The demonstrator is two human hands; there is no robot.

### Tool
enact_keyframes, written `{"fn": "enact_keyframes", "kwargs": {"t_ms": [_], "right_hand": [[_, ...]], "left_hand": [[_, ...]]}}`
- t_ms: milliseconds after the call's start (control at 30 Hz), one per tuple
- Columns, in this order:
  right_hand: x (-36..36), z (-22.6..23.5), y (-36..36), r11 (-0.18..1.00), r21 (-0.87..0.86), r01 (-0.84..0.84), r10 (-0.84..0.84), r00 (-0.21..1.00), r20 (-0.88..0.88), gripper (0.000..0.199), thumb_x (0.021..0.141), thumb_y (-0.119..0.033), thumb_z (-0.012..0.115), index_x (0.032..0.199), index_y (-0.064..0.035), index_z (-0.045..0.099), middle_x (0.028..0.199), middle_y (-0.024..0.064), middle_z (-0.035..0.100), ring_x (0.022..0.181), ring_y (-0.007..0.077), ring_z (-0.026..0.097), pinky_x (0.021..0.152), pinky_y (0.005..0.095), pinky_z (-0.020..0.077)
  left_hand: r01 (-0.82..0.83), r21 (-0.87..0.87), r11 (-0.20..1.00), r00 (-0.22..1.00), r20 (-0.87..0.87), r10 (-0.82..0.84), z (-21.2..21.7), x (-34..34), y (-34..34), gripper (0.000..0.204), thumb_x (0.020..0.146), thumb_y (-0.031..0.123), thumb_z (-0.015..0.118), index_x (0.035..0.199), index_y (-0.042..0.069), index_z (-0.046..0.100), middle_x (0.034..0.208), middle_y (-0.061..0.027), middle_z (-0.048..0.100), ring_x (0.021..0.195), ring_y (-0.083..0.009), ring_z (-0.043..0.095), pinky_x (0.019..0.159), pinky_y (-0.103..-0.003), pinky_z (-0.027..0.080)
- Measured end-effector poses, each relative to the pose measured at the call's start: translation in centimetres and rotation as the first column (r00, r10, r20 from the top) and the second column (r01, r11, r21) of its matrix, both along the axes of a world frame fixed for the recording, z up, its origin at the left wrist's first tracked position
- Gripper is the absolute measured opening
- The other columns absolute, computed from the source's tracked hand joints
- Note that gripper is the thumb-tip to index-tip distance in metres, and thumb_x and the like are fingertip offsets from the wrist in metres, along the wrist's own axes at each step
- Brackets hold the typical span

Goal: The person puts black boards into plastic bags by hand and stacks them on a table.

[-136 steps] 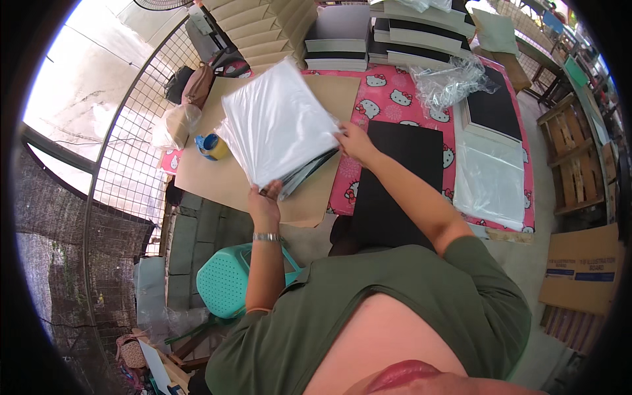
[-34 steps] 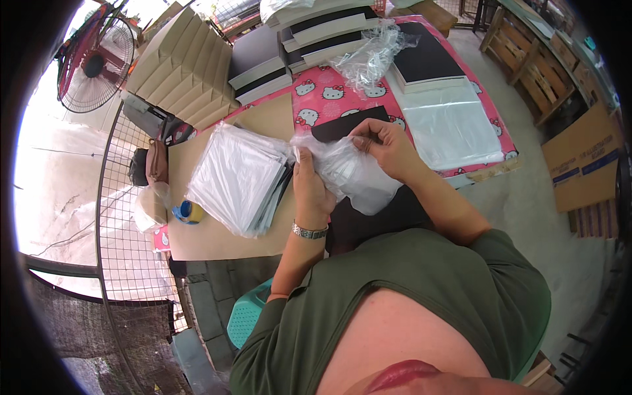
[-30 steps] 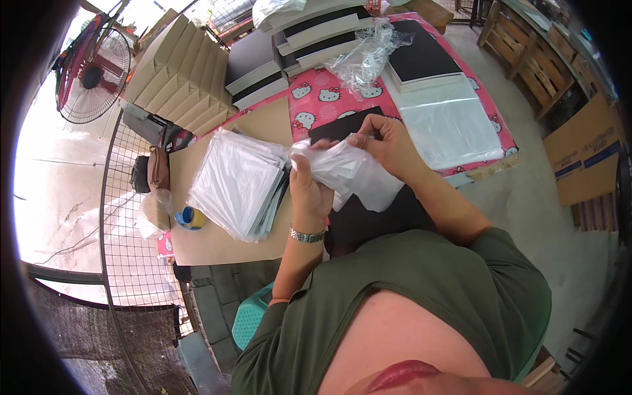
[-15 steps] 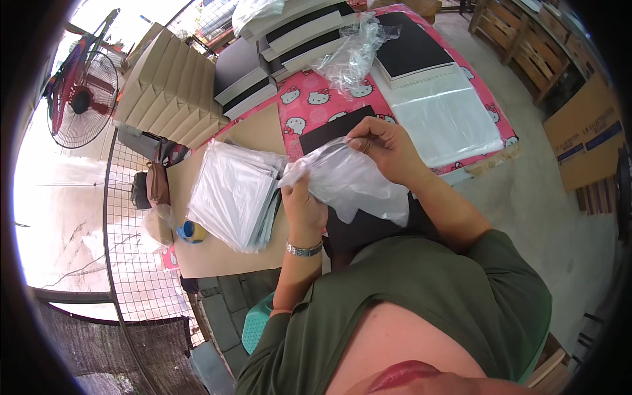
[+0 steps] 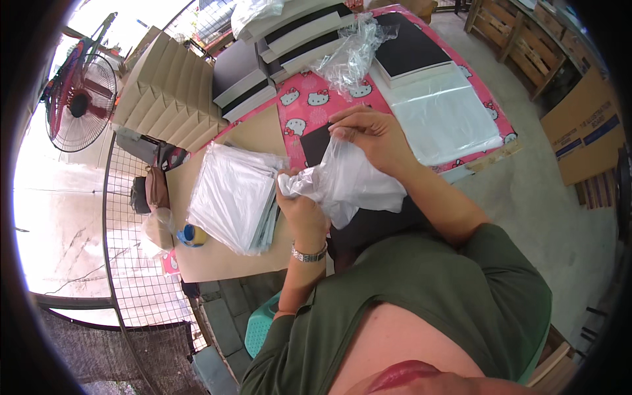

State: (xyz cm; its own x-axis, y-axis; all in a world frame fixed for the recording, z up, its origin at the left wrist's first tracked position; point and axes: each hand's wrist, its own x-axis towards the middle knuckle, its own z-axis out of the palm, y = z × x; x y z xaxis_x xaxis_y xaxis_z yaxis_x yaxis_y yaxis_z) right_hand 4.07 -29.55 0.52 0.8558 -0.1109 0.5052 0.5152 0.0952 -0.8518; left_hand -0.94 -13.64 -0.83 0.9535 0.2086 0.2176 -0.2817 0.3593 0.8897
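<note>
Hands work clear plastic bag (image 5: 352, 184) above table edge. Left hand (image 5: 299, 204) clenches crumpled end of bag, fingers pressed together around film, likely anchoring it. Right hand (image 5: 372, 135) pinches upper rim of bag between thumb and fingertips, apparently to part opening. Bag hangs between both grips, over black flat item (image 5: 316, 141) just behind. Stack of bagged sheets (image 5: 234, 197) lies just left of left-hand grip. Sheet of clear film (image 5: 444, 118) lies right of right-hand grip on pink patterned cloth (image 5: 299, 108).
</note>
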Motion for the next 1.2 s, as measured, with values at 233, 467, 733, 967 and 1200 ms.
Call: {"fn": "enact_keyframes", "kwargs": {"t_ms": [233,467,733,967,1200], "right_hand": [[-0.3,0.0,0.7,0.963,-0.067,-0.259,0.239,0.946,-0.220,0.020,0.087,-0.023,0.058,0.098,-0.0055,0.059,0.061,-0.0026,0.053,0.059,0.0040,0.047,0.056,0.0209,0.0405],[-0.9,-1.4,-0.7,0.825,-0.284,-0.488,0.362,0.843,-0.398,0.015,0.083,-0.019,0.063,0.083,-0.0034,0.062,0.063,-0.0028,0.052,0.059,0.0064,0.047,0.057,0.0242,0.0396],[-1.8,0.1,-0.5,0.928,-0.196,-0.316,0.223,0.895,-0.387,0.011,0.087,-0.008,0.055,0.085,0.0020,0.056,0.065,0.0047,0.055,0.060,0.0112,0.051,0.059,0.0254,0.0435],[0.6,-1.8,0.3,0.934,-0.356,-0.020,-0.011,0.996,-0.084,0.015,0.090,-0.011,0.049,0.083,0.0009,0.055,0.068,0.0057,0.058,0.069,0.0148,0.059,0.067,0.0271,0.0466],[-0.8,-1.9,-0.7,0.835,-0.177,-0.520,0.402,0.799,-0.447,0.018,0.083,-0.020,0.062,0.081,-0.0020,0.063,0.065,0.0016,0.058,0.058,0.0069,0.051,0.054,0.0246,0.0414]], "left_hand": [[0.024,-0.087,0.996,0.994,-0.106,-0.033,-0.1,-0.6,1.7,0.040,0.077,-0.005,0.050,0.118,-0.003,0.046,0.098,-0.0087,0.054,0.083,-0.0171,0.057,0.076,-0.030,0.048],[0.054,0.155,0.986,0.984,-0.174,-0.027,0.0,-0.2,2.8,0.035,0.072,-0.007,0.052,0.106,-0.005,0.054,0.086,-0.0085,0.059,0.076,-0.0163,0.059,0.065,-0.028,0.049],[0.083,0.204,0.975,0.984,-0.172,-0.048,0.4,-0.6,1.6,0.034,0.070,-0.009,0.057,0.103,0.000,0.055,0.084,-0.0004,0.053,0.073,-0.0077,0.050,0.067,-0.020,0.041],[0.071,0.216,0.974,0.984,-0.175,-0.033,-0.6,-1.5,0.7,0.046,0.072,-0.011,0.060,0.114,0.005,0.048,0.086,0.0016,0.045,0.075,-0.0067,0.047,0.068,-0.020,0.041],[0.089,0.100,0.991,0.988,-0.134,-0.075,-0.1,-1.0,1.7,0.049,0.072,-0.008,0.059,0.119,0.000,0.048,0.091,-0.0034,0.052,0.077,-0.0104,0.052,0.071,-0.021,0.043]]}}
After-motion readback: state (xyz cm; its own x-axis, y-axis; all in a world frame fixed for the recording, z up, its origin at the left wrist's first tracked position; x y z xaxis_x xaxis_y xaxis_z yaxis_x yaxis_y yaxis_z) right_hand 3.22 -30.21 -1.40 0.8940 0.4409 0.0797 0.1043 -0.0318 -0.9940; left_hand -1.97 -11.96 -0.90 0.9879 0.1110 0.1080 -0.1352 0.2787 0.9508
